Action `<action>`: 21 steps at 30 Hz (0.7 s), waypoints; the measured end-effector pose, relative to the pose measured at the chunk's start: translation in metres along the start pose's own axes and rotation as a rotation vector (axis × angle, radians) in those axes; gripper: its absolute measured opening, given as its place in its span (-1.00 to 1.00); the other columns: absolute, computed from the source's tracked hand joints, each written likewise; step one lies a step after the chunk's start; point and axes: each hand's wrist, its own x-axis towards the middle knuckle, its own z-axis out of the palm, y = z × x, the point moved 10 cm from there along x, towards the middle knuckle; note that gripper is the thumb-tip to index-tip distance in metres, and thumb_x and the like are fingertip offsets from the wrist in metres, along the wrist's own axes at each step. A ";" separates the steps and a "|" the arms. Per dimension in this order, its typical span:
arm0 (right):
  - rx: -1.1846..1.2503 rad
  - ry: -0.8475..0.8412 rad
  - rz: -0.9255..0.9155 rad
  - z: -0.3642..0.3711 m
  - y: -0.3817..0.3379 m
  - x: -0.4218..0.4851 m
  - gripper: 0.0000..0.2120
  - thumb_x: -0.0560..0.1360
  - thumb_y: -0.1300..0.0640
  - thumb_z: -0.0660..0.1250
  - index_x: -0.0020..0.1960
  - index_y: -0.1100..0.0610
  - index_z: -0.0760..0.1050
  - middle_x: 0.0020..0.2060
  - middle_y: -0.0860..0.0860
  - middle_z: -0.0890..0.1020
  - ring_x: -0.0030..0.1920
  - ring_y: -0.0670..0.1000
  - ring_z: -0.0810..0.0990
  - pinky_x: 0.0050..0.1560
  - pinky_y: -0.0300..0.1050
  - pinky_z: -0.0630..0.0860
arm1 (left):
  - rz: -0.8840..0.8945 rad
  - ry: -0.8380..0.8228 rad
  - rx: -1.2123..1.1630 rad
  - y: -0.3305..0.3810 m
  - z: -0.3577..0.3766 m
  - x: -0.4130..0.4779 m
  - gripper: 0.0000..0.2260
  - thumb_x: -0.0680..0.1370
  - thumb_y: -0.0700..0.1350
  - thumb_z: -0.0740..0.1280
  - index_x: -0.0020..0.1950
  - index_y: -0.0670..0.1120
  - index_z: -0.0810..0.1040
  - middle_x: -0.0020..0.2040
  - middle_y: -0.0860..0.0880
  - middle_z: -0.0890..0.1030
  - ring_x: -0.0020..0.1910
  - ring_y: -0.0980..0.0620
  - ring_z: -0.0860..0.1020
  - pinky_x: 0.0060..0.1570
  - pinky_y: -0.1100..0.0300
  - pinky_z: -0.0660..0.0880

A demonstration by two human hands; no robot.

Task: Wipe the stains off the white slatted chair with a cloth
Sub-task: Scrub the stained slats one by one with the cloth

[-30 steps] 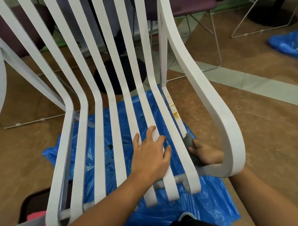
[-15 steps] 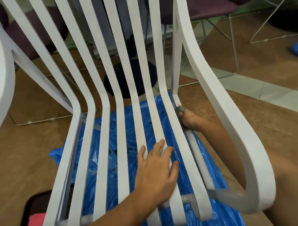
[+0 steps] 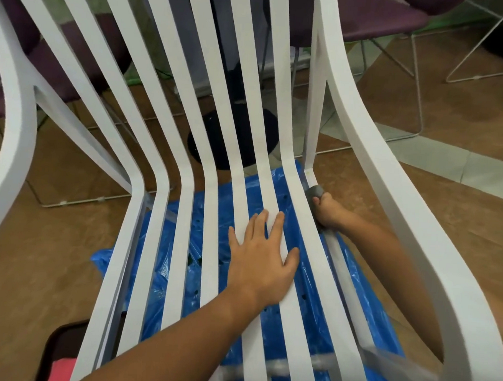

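Observation:
The white slatted chair [image 3: 186, 193] fills the view, its seat slats running toward me. My left hand [image 3: 263, 257] lies flat with spread fingers on the right-hand seat slats. My right hand [image 3: 328, 212] reaches in under the right armrest [image 3: 410, 214] and grips a grey cloth [image 3: 315, 191], pressed against the outermost side rail near the bend between seat and back. A faint yellowish mark [image 3: 310, 174] shows on the rail just above the cloth.
A blue plastic sheet [image 3: 290, 209] lies on the brown floor under the chair. Purple chairs with wire legs [image 3: 396, 21] stand behind. A dark round base [image 3: 235, 137] sits behind the backrest. A dark tray with something pink [image 3: 61, 363] is at the lower left.
My right hand slid the cloth up the side rail from near the front to the seat's back bend, covering the orange stains. My left hand stayed on the slats; the view shifted closer.

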 end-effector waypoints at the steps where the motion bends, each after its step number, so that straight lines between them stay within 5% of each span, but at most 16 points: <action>1: -0.006 0.006 -0.008 -0.002 -0.004 0.005 -0.55 0.69 -0.01 0.03 0.43 0.29 0.28 0.34 0.30 0.45 0.33 0.28 0.45 0.31 0.05 0.36 | 0.003 0.008 0.013 -0.001 -0.001 0.000 -0.36 0.64 0.26 0.04 0.65 0.15 -0.13 0.66 0.00 -0.06 0.64 -0.02 -0.09 0.55 -0.27 -0.22; 9: 0.254 -0.017 0.022 -0.026 -0.045 0.030 -0.66 0.68 0.07 0.10 0.29 0.29 0.43 0.23 0.26 0.55 0.13 0.23 0.58 -0.01 0.03 0.54 | 0.002 0.009 -0.004 -0.002 -0.002 0.001 -0.36 0.64 0.24 0.06 0.65 0.19 -0.16 0.66 0.05 -0.07 0.63 0.05 -0.07 0.56 -0.20 -0.29; 12: 0.327 -0.018 -0.001 -0.028 -0.056 0.038 -0.62 0.68 0.12 0.10 0.42 0.28 0.37 0.34 0.25 0.48 0.32 0.24 0.47 0.18 0.02 0.44 | -0.005 0.004 -0.011 -0.002 -0.002 0.001 -0.36 0.63 0.24 0.06 0.64 0.20 -0.15 0.66 0.06 -0.07 0.63 0.06 -0.03 0.56 -0.19 -0.30; 17: 0.422 0.002 -0.066 -0.019 -0.052 0.041 -0.63 0.68 0.05 0.11 0.31 0.29 0.44 0.21 0.27 0.56 0.13 0.19 0.57 0.25 0.12 0.50 | -0.007 -0.006 -0.016 -0.003 0.000 0.003 -0.37 0.64 0.23 0.05 0.65 0.19 -0.14 0.66 0.05 -0.06 0.62 0.05 0.03 0.56 -0.21 -0.27; 21: 0.321 0.018 -0.064 -0.004 -0.016 0.056 -0.50 0.65 -0.12 0.11 0.30 0.29 0.47 0.19 0.24 0.59 0.19 0.24 0.57 0.30 0.19 0.44 | -0.013 -0.020 -0.009 -0.002 0.001 0.003 -0.39 0.65 0.22 0.04 0.65 0.19 -0.12 0.66 0.02 -0.05 0.62 0.03 0.04 0.56 -0.22 -0.25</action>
